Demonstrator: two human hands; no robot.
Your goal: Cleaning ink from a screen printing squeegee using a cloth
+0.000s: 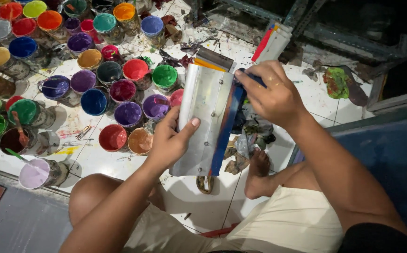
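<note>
1. Gripping the lower left edge of a long metal squeegee (pixel 203 117), our left hand (pixel 168 140) has its thumb laid across the metal face and its fingers curled behind, out of sight.
2. We close our right hand (pixel 271 96) near the top of the tool's right side, fingers wrapped over the blue rubber blade (pixel 226 126) that runs down that edge; what the fingers pinch there is dark and hard to make out.
3. We hold the squeegee tilted above the paint-splashed white tile floor (pixel 203 206), over a foot (pixel 258 175) and a heap of stained rags (pixel 248 138).
4. To our left stand many open paint cans, close together: a green one (pixel 165 76) and a red one (pixel 136 69) just beyond the tool, purple ones (pixel 128 114), a blue one (pixel 93 101), and a brownish-orange one (pixel 140 140) nearest our left wrist.
5. One dark red can (pixel 13 139) at the left holds a stirring stick; a pale lilac can (pixel 34 173) sits nearest the knee.
6. The cans along the top and left edges are cut off by the frame.
7. More squeegees (pixel 272 43) lean beyond our right hand, their far ends lost against a dark metal frame.
8. No label is readable on any can; a green-smeared scraper (pixel 339 83) lies at the right.
</note>
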